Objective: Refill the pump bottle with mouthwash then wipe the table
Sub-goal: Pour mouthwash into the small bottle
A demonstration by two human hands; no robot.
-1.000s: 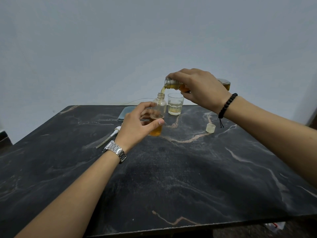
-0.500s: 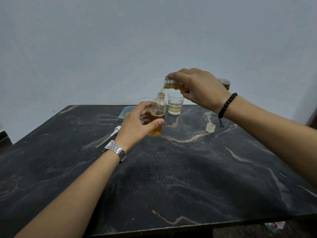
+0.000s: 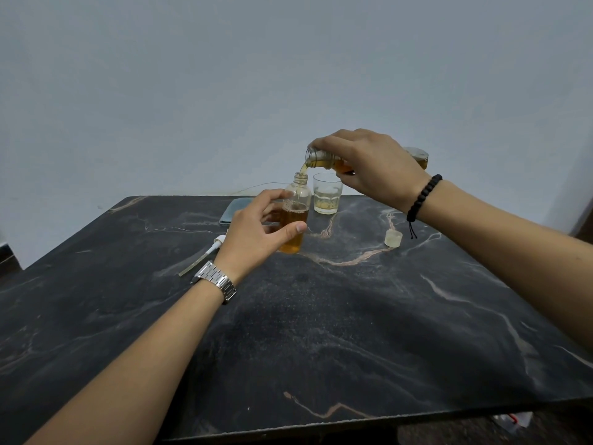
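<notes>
Left hand [image 3: 256, 229] curled round pump bottle [image 3: 296, 213], upright on dark marble table [image 3: 353, 332], mid-far. Right hand [image 3: 369, 168] gripping mouthwash bottle [image 3: 321, 160], tipped w/ mouth over pump bottle neck, amber stream running in. Approx half full. Pump head w/ tube [image 3: 205, 255] lying left of bottle. Cap [image 3: 393, 237] to right. Glass [image 3: 327, 194] just behind. Phone [image 3: 236, 210] far left.
</notes>
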